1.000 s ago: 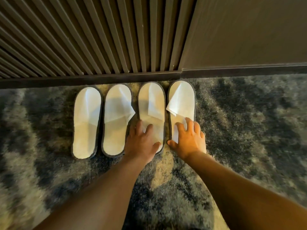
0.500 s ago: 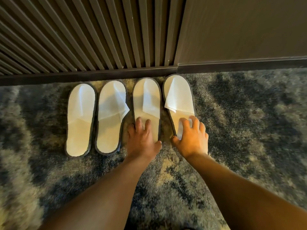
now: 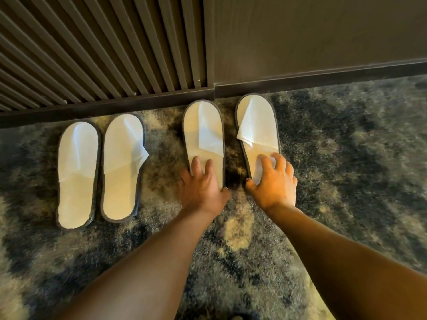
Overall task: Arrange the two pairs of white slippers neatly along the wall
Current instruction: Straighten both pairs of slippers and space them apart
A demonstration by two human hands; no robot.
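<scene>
Four white slippers with dark rims lie on the carpet, toes toward the wall. The left pair, a far-left slipper (image 3: 77, 174) and its neighbour (image 3: 122, 167), lie side by side and untouched. The right pair stands apart from them. My left hand (image 3: 201, 185) presses flat on the heel of the third slipper (image 3: 203, 130), fingers spread. My right hand (image 3: 275, 181) rests on the heel of the fourth slipper (image 3: 256, 125), fingers spread. Both heels are hidden under my hands.
A dark baseboard (image 3: 300, 83) runs along the wall behind the toes. Vertical slats (image 3: 104, 49) cover the wall on the left, a plain panel (image 3: 312, 33) on the right. Mottled grey carpet (image 3: 358, 158) stretches to the right and toward me.
The right pair has slid rightward under my hands, opening a gap between the two pairs. A gap has also opened between the third and fourth slippers. The left pair lies as before.
</scene>
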